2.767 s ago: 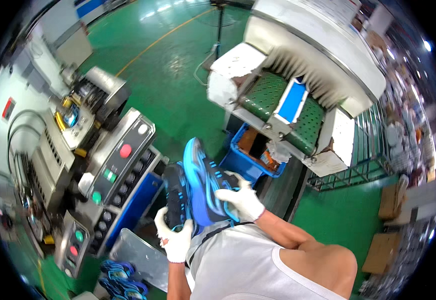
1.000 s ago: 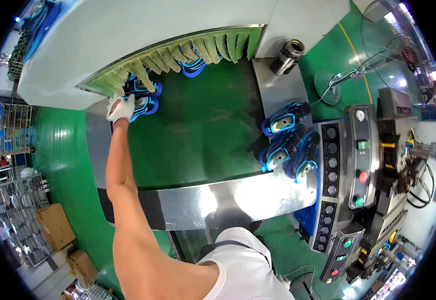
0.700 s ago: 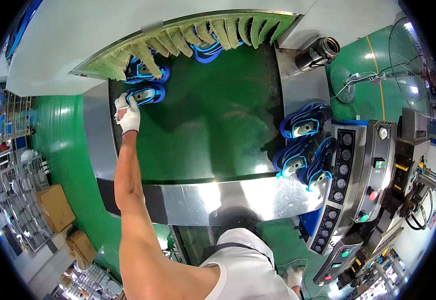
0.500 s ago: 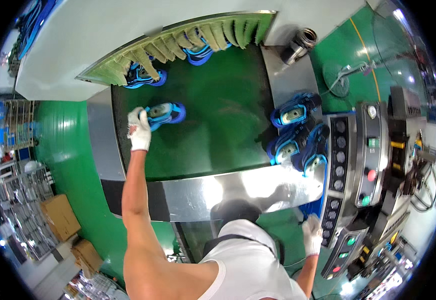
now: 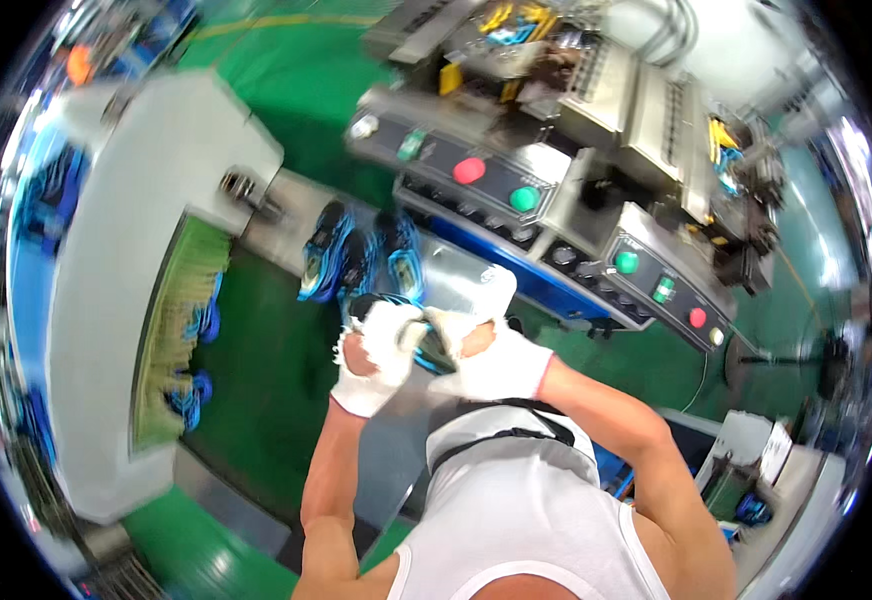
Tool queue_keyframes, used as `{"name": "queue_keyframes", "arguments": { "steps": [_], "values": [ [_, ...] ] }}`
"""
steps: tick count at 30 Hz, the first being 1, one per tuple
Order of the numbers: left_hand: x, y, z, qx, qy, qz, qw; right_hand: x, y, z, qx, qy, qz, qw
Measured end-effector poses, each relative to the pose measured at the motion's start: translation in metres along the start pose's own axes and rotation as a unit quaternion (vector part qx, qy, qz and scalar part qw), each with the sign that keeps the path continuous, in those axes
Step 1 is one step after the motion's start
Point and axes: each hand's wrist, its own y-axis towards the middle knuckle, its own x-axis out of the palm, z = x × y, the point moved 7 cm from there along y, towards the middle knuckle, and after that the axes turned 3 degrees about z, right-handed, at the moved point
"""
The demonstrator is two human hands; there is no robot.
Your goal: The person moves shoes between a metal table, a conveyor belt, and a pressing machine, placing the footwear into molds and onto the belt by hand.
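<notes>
Both my hands, in white gloves, come together in front of my body around a blue and dark shoe (image 5: 434, 347). My left hand (image 5: 378, 350) is closed on its left side, and my right hand (image 5: 491, 352) grips it from the right. The gloves cover most of this shoe, and blur hides its details. Just beyond my hands, several more dark shoes with bright blue edging stand on the metal ledge, among them a left one (image 5: 323, 255) and a right one (image 5: 403, 262).
At left, a pale machine housing (image 5: 106, 270) has a fringed green curtain (image 5: 171, 340), with shoes partly under it on the green belt (image 5: 256, 370). A metal cylinder (image 5: 246, 190) stands at the ledge's far end. Control panels with red and green buttons (image 5: 469, 171) line the far right.
My view has swung right, toward the control panels. My left hand has left the belt and my right hand has come up; both now meet on a shoe.
</notes>
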Motion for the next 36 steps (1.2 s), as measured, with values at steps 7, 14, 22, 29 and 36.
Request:
{"name": "queue_keyframes", "arguments": {
  "steps": [7,14,22,29,36],
  "values": [
    [0.111,0.147,0.126,0.227,-0.005,-0.112,0.968,-0.106,-0.073,0.129,0.187,0.167,0.175,0.952],
    [0.093,0.267,0.103,0.189,0.137,0.073,0.970,-0.161,-0.185,0.178,0.090,0.705,0.314,0.629],
    [0.152,0.338,0.006,0.128,0.220,-0.017,0.967,-0.156,-0.204,0.251,0.009,0.759,0.356,0.546],
    [0.199,0.406,-0.079,0.115,0.183,-0.124,0.968,-0.161,-0.184,0.266,0.033,0.711,0.373,0.595],
    [0.260,0.442,-0.128,0.064,0.209,-0.171,0.961,-0.156,-0.205,0.270,0.138,0.630,0.476,0.598]
  ]
}}
